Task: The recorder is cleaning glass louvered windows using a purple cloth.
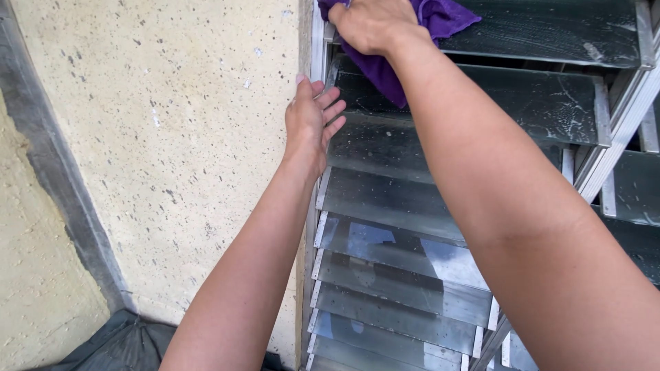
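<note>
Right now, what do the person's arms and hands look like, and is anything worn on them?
Both arms are bare along the whole stretch in view: no sleeves, gloves, watch, rings or bracelets show. The left hand and right hand are bare too, with short unpainted nails on the left.

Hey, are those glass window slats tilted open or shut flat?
Open. The glass slats tilt outward with dark gaps between them, overlapping like steps. The right hand presses a purple cloth on an upper one.

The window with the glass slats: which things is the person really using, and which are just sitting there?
In use:
right hand pressing a purple cloth on the glass slats
left hand resting flat at the window frame

Just there:
speckled wall
dark sheet on the ground
</note>
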